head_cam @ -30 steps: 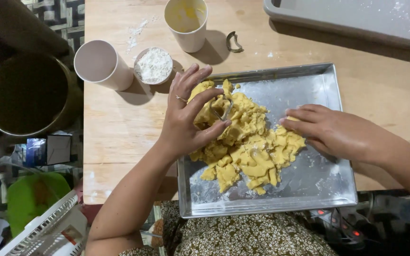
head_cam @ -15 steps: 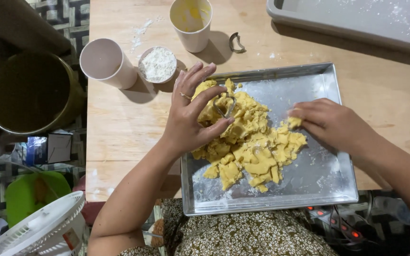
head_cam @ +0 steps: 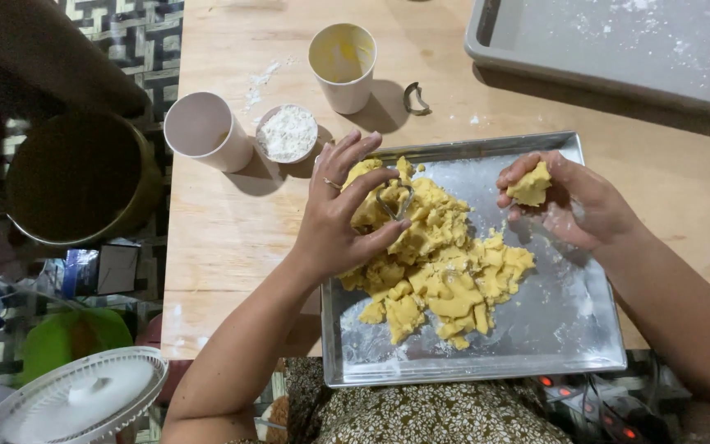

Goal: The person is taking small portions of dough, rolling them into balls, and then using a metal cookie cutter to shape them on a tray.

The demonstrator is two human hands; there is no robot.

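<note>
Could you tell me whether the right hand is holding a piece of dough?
Yes, the right hand grips a yellow dough lump above the metal tray.

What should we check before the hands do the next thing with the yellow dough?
1. Left hand has the small metal cutter in its fingers, over the dough: ok.
2. Right hand grips a lump of dough, lifted above the tray: ok.
3. Dough pile sits fully inside the metal tray: ok.
4. Tray lies flat on the wooden table: not ok, its near edge hangs past the table edge.
5. Small cup of flour close to the left hand: ok.
6. Cutter pressed all the way through the dough: cannot tell.
</note>
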